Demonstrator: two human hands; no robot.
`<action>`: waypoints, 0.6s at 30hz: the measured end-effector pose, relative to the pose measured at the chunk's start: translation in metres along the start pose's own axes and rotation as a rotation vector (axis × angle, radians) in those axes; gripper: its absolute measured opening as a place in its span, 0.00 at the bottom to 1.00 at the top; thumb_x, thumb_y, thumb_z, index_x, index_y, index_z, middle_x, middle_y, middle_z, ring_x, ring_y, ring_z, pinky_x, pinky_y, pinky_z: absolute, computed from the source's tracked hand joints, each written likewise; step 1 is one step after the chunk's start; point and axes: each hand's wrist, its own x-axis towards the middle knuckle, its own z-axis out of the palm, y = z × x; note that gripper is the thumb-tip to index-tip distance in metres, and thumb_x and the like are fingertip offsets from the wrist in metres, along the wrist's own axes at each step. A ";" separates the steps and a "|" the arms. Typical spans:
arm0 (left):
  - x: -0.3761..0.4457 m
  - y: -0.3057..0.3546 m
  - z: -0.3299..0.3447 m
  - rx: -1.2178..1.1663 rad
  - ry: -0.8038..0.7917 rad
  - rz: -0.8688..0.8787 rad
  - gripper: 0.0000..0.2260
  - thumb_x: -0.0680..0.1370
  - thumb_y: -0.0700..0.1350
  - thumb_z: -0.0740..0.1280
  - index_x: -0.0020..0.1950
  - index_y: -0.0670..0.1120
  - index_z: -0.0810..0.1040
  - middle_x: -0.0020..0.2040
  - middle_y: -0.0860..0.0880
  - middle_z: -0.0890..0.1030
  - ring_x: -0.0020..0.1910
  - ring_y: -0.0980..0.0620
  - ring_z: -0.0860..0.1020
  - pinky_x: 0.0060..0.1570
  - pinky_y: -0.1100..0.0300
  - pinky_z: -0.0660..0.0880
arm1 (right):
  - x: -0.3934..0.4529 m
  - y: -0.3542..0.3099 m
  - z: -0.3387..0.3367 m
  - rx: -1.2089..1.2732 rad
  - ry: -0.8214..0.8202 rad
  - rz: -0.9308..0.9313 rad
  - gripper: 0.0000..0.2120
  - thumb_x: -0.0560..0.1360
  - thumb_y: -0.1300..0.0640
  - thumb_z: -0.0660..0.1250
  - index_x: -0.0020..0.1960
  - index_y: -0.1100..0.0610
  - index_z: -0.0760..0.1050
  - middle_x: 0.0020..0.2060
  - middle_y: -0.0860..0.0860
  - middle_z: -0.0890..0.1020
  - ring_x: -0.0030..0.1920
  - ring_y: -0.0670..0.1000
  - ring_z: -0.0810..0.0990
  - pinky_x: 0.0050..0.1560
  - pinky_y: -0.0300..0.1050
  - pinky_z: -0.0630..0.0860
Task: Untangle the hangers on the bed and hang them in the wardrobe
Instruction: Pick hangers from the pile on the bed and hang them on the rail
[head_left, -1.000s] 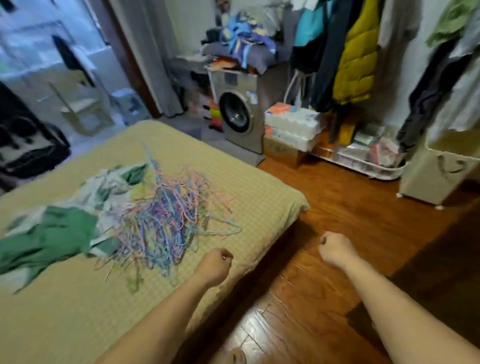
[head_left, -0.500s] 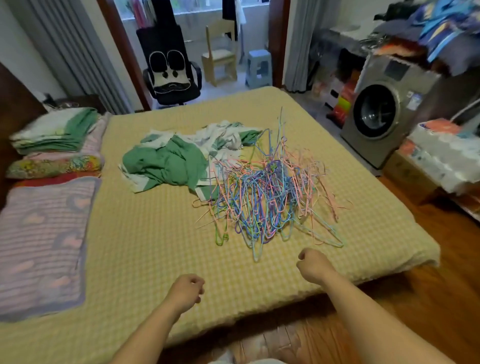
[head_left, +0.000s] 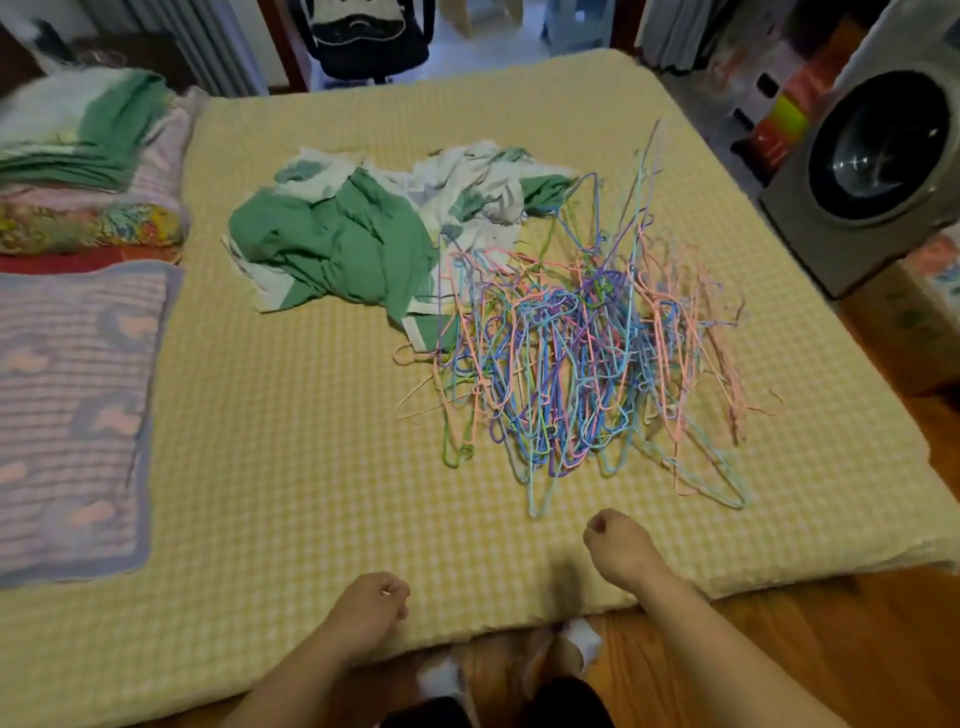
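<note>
Both grips are clenched and hold nothing. The right grip (head_left: 618, 545) is near the hangers (head_left: 582, 353), which lie in a big knot on the bed (head_left: 311, 441) just past it. The left grip (head_left: 371, 603) is farther off. Pulling one hanger hard could drag the whole knot or bend the wire.

Dim indoor light is falling evenly, daylight is glowing beyond the far doorway, edges are bending and blurring slightly.

Both forearms are bare, no sleeves in view. A small gold-coloured ring (head_left: 385, 593), or so it seems, sits on the left hand (head_left: 370, 605). White socks (head_left: 584, 638) below, dark trousers (head_left: 571, 704).
</note>
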 end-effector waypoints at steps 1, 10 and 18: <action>0.006 0.004 0.000 -0.003 0.025 -0.013 0.09 0.81 0.42 0.63 0.47 0.43 0.82 0.38 0.47 0.83 0.29 0.53 0.75 0.30 0.63 0.68 | 0.013 -0.006 -0.001 0.006 -0.019 -0.012 0.03 0.76 0.57 0.63 0.45 0.54 0.74 0.46 0.53 0.82 0.53 0.58 0.80 0.43 0.42 0.67; 0.144 0.051 -0.007 0.188 0.167 -0.029 0.14 0.82 0.44 0.60 0.66 0.45 0.77 0.64 0.45 0.79 0.59 0.46 0.78 0.53 0.61 0.72 | 0.150 -0.075 0.020 -0.068 -0.109 -0.202 0.09 0.78 0.57 0.61 0.38 0.53 0.73 0.43 0.56 0.83 0.47 0.57 0.80 0.44 0.44 0.70; 0.274 -0.008 0.021 0.634 0.081 -0.058 0.27 0.82 0.50 0.56 0.81 0.52 0.55 0.79 0.42 0.58 0.74 0.41 0.67 0.68 0.49 0.68 | 0.278 -0.152 0.040 -0.308 0.276 -0.207 0.16 0.78 0.54 0.63 0.61 0.62 0.72 0.59 0.64 0.79 0.60 0.65 0.78 0.56 0.53 0.76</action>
